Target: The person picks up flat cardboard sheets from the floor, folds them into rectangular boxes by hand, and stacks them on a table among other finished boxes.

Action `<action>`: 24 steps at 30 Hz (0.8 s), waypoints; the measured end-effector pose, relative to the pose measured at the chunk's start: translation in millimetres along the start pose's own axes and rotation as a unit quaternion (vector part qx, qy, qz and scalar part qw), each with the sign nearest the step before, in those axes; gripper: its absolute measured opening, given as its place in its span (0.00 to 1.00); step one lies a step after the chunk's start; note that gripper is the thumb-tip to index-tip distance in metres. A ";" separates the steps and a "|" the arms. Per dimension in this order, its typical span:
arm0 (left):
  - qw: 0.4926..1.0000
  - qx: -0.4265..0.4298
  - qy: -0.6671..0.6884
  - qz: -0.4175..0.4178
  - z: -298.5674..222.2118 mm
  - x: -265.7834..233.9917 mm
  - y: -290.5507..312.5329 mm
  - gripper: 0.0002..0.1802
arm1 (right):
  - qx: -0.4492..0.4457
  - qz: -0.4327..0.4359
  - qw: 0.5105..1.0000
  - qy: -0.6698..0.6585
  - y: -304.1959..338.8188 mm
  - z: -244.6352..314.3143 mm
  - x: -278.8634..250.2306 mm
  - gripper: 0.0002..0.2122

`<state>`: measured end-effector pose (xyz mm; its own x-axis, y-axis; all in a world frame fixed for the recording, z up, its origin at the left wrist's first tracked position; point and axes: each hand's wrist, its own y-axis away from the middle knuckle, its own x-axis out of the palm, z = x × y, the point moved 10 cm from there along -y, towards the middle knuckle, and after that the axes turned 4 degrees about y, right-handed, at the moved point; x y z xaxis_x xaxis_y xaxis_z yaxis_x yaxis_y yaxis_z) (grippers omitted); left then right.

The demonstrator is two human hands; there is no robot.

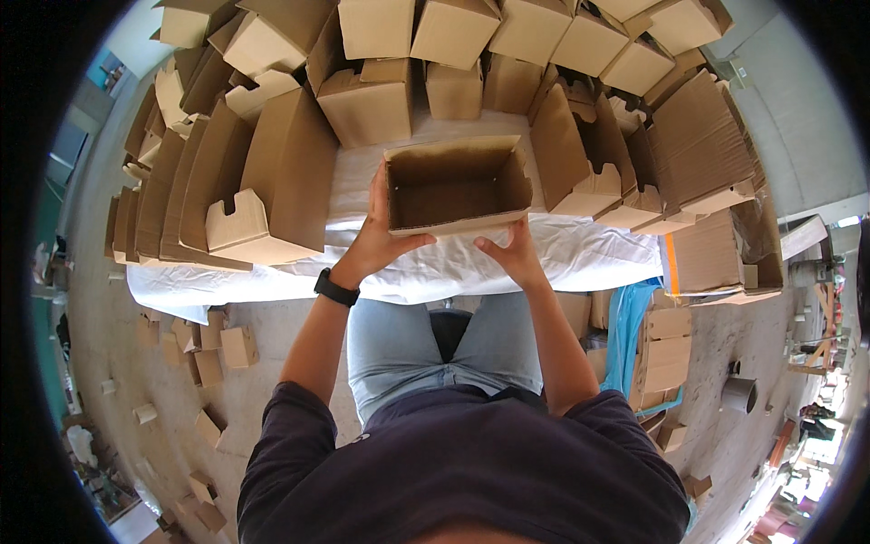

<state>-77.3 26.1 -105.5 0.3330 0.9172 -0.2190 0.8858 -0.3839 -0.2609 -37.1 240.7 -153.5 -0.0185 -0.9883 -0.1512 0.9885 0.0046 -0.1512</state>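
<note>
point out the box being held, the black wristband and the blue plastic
Held box (pixel 458 169): head view, inside of its far wall.
Black wristband (pixel 336 287): head view, middle of the band.
Blue plastic (pixel 623 341): head view, middle of its hanging length.

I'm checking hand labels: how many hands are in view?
2: the left hand at the left side of the open cardboard box, and the right hand at its near right corner. The box hides some right fingers.

Partly unseen
The box (pixel 458 195) hid part of the right hand (pixel 517 257); the farthest boxes (pixel 378 29) were cut off.
</note>
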 end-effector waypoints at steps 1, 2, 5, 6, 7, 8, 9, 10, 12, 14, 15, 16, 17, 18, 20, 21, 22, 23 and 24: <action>1.000 -0.002 -0.001 -0.001 0.5 -1.1 -2.1 0.72 | 0.003 0.002 1.000 0.004 -1.9 1.9 -0.5 0.45; 1.000 -0.004 -0.003 -0.002 1.0 -2.0 -3.5 0.72 | 0.002 0.002 1.000 -0.001 -1.9 5.0 -0.2 0.45; 1.000 0.000 0.010 -0.004 6.4 -2.9 -3.9 0.72 | -0.003 0.006 1.000 -0.003 -1.3 11.0 0.4 0.44; 1.000 0.000 0.027 -0.006 7.1 -3.3 -3.9 0.72 | -0.006 0.009 1.000 0.006 -1.7 9.5 -1.8 0.44; 0.999 -0.001 0.043 -0.007 7.5 -2.9 -3.6 0.72 | -0.007 0.012 1.000 0.014 -1.6 7.1 -3.8 0.43; 0.998 -0.001 0.060 -0.009 7.5 -2.4 -3.1 0.72 | -0.005 0.013 1.000 0.004 -1.1 1.9 -5.6 0.43; 0.998 0.003 0.059 -0.013 5.4 -1.0 -1.5 0.72 | -0.003 0.015 1.000 -0.006 -0.4 -4.7 -7.1 0.43; 0.998 0.007 0.059 -0.017 2.1 1.3 0.2 0.72 | -0.002 0.016 1.000 -0.016 -1.6 -2.0 -6.1 0.43; 0.998 0.006 0.063 -0.022 0.5 3.7 0.9 0.72 | 0.015 0.010 0.999 0.037 0.0 0.6 -3.7 0.44; 0.997 -0.006 0.075 -0.019 2.9 9.0 1.2 0.71 | 0.022 0.006 0.998 0.062 2.7 -0.7 -3.3 0.44; 0.996 -0.015 0.090 -0.017 2.9 9.5 0.3 0.70 | 0.019 0.008 0.998 0.060 0.1 -7.7 -4.1 0.44; 0.994 -0.026 0.104 -0.012 0.8 9.0 0.4 0.70 | 0.017 0.008 0.998 0.058 -0.9 -8.4 -4.0 0.45; 0.992 -0.037 0.118 -0.008 1.1 9.3 0.6 0.69 | 0.008 0.009 0.998 0.054 -0.5 -7.2 -4.4 0.45; 0.994 -0.028 0.107 -0.004 0.4 9.3 0.5 0.69 | -0.002 0.010 0.999 0.050 0.1 -5.9 -5.2 0.46; 0.997 -0.008 0.081 -0.002 -1.5 4.8 -1.4 0.68 | -0.002 0.048 0.998 0.044 -5.5 -0.8 -5.6 0.49; 0.996 -0.015 0.090 0.001 1.8 3.5 -2.2 0.68 | -0.011 0.054 0.997 0.051 -7.0 4.2 -11.7 0.49; 0.995 -0.023 0.100 0.002 6.3 2.8 -2.0 0.68 | -0.019 0.062 0.996 0.060 -7.4 10.1 -17.4 0.50; 0.994 -0.032 0.109 0.002 10.2 2.2 -0.9 0.68 | -0.027 0.071 0.995 0.067 -9.7 26.7 -16.9 0.51; 0.996 -0.022 0.089 0.000 9.2 1.4 -0.3 0.68 | -0.043 0.073 0.995 0.050 -13.7 47.5 -21.0 0.52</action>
<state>-80.1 26.6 -114.4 0.3809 0.9234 -0.0468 0.8982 -0.3815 -0.2183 -43.2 254.1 -101.9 0.1053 -0.9559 -0.2743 0.9653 0.1645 -0.2027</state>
